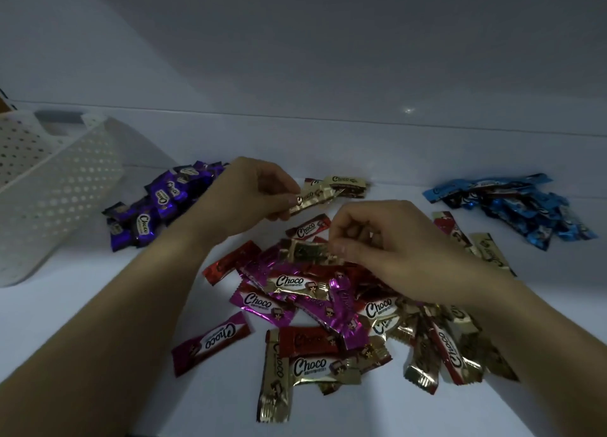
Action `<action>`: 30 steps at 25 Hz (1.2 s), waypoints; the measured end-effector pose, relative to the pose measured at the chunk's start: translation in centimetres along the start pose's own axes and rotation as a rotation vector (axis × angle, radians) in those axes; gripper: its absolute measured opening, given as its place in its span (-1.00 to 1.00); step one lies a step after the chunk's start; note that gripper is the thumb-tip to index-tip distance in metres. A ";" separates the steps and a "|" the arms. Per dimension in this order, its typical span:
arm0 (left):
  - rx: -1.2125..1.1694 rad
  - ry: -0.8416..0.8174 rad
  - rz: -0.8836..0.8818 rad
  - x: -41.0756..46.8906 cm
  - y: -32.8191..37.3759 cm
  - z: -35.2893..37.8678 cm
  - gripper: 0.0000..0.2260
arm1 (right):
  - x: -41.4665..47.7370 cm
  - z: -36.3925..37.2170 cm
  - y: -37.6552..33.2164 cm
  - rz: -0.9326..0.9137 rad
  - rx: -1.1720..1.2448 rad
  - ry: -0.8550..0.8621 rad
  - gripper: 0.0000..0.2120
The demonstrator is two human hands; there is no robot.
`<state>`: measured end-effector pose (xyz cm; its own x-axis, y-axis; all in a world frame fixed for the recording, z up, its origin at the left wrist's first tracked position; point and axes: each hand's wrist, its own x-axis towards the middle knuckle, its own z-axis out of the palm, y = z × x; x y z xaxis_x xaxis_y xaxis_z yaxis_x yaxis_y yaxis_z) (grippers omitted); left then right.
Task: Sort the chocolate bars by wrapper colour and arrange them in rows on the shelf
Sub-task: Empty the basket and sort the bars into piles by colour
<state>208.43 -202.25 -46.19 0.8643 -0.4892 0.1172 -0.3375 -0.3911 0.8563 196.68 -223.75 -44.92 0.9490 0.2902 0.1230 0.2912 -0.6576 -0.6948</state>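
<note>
left hand [259, 192] pinches a gold bar [312, 197] beside the gold group [346, 183] at the back of the shelf [394, 190], likely to add it. right hand [381, 239] pinches another gold wrapper [305, 252] atop the mixed pile [328, 308]; purple group [154, 206] left, blue group [519, 206] right, kept well apart by colour.

Single view logged: head-worn, wide-angle. We look forward and down onto the white shelf [400, 180] from close above it. The back wall [295, 141] and the panel over it fill the upper third, and straight edges bow toward the borders. Both forearms enter from the lower corners. The left hand [253, 193], pinching a gold bar [312, 198], is just above centre. The right hand [387, 239], curled onto a gold wrapper [305, 251] in the mixed pile [328, 305], is right of centre. The left border cuts the perforated basket [56, 187]. The purple heap [157, 203] at left and blue heap [512, 210] at right sit fully in frame.
</note>
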 end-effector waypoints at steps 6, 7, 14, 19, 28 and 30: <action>0.017 0.140 0.012 1.2 -1.0 1.5 -0.85 | 0.7 -1.9 3.2 0.086 0.001 0.234 -0.93; 0.037 0.156 0.025 0.9 -0.9 1.2 -0.82 | 0.7 -2.2 3.8 0.107 -0.021 0.276 -0.93; 0.374 -0.136 0.244 -1.3 1.0 -1.5 -0.85 | 5.3 -4.6 5.2 0.157 -0.290 0.378 -0.87; 0.295 -0.533 0.190 -2.5 2.2 -1.4 -0.72 | 9.0 -5.3 7.2 0.179 -0.455 0.161 -0.82; 0.381 -0.609 0.165 -2.3 0.6 -0.1 -0.76 | 2.1 -3.3 3.3 0.020 -0.421 -0.106 -0.87; 0.350 -0.590 0.198 -2.4 0.4 -0.2 -0.84 | 0.9 -3.5 3.0 0.008 -0.373 -0.198 -0.87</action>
<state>206.31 -201.06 -46.06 0.4616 -0.8786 -0.1225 -0.6526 -0.4299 0.6239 198.80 -227.90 -44.43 0.9203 0.3887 -0.0452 0.3426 -0.8562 -0.3866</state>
